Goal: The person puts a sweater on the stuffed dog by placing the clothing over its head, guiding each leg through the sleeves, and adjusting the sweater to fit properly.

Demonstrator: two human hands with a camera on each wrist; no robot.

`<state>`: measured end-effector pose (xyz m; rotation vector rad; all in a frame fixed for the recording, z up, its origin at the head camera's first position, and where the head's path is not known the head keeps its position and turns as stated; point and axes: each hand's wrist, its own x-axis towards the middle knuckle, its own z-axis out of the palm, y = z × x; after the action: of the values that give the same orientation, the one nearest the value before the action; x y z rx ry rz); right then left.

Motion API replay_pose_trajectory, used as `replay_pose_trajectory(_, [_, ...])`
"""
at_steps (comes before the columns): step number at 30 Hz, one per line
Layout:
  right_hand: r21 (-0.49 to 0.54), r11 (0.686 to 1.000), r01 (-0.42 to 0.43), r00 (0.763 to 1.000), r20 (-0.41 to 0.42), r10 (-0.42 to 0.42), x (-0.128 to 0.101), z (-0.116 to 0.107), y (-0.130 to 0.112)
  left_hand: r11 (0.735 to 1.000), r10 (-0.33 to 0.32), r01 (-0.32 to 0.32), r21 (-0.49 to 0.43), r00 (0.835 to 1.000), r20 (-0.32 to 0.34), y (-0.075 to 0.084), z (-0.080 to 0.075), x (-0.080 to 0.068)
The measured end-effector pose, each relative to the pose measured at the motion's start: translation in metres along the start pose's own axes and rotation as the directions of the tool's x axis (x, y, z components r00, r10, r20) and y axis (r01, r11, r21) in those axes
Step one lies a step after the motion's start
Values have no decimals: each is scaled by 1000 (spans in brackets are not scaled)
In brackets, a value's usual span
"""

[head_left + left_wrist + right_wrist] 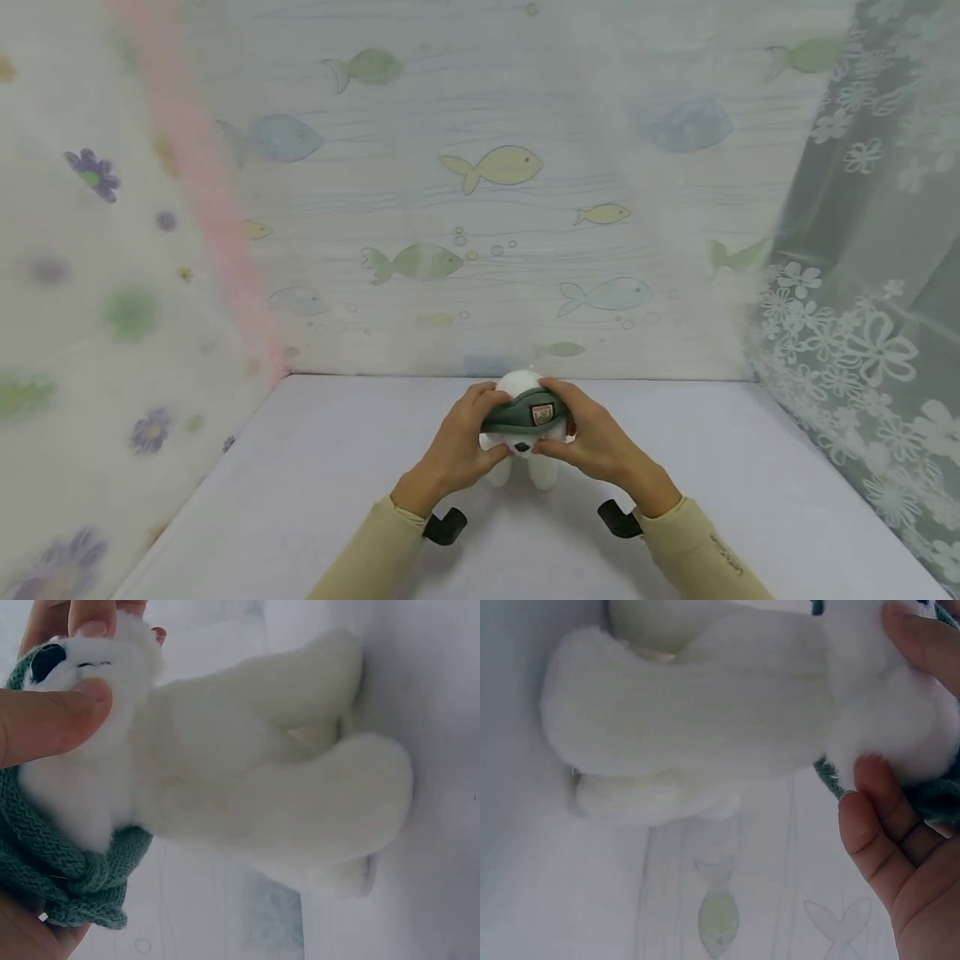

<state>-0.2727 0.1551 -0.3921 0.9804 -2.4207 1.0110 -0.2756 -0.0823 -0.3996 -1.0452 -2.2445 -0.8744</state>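
At the tabletop's (315,467) 12 o'clock edge, my left hand (453,446) and right hand (592,442) clamp fingers on the upright plush bear's (522,417) green knit hat (521,411); both equally near.

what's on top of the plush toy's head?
A green knitted hat covers the white plush toy. The left hand and right hand grip it. The crown beneath is hidden.

You get soft, even, rather bright light with only faint shadows under the sleeves. The head view bends at its edges, and its left curtain (112,275) is blurred. Both wrist views look pale, washed out and soft-focused.
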Motion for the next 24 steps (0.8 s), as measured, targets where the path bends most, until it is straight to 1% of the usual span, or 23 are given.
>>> replay_pose_trajectory(7, [-15,998,58,998,-36,-58,5,6,1,1000,-15,15,0,1000,-26,-7,-3,-4])
replay_pose_trajectory(13, [-42,997,65,996,-64,-68,2,8,1,999,-39,38,-17,999,-14,-9,-1,-7])
replay_pose_trajectory(15, [-48,996,79,994,-67,-82,1,8,1,999,-46,46,-19,999,-17,-8,-1,-9])
replay_pose_trajectory(18, [-77,989,129,988,-80,-135,-1,9,3,999,-38,37,-13,999,-19,-8,1,-11])
replay_pose_trajectory(21, [-117,973,200,972,-103,-212,-1,10,7,1000,-12,12,-16,1000,-19,-7,2,-11])
replay_pose_trajectory(24, [-154,960,235,960,-121,-254,-1,10,10,1000,-2,1,-23,1000,-31,-7,2,-10])
